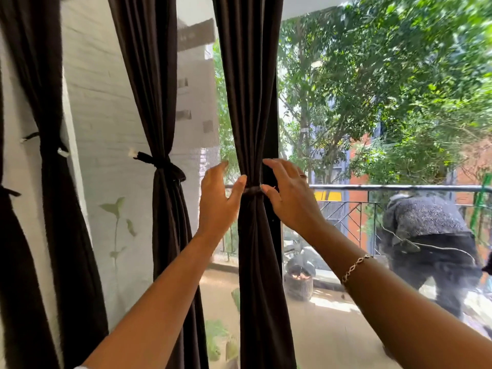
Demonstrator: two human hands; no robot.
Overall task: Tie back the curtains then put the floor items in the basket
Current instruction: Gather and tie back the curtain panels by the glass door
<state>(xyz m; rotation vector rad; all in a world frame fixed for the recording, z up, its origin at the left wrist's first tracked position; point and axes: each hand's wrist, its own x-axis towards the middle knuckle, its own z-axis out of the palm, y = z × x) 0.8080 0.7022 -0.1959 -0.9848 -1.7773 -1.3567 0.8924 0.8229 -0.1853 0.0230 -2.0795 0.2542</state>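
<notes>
**Head view, at a window.** Both forearms reach up and forward to the dark brown pleated fabric curtain (255,102) hanging at centre. The left hand (217,201) stands at the curtain's left edge with its fingers straight and spread, and its thumb tip touches the gathered cloth just above the narrow dark tie band (252,189). The right hand (290,198) is at the right edge, fingers likewise extended and gripping nothing, thumb tip against the band. A gold chain bracelet (355,267) circles that forearm. The band cinches the curtain at its waist. To the left, a second dark curtain (159,102) is gathered by a knotted dark tie (162,165), and a third dark curtain (53,169) hangs beyond it. Through the glass are a metal balcony railing (399,187), green trees (386,75), a potted plant (298,278) and a person bent over (426,230)
</notes>
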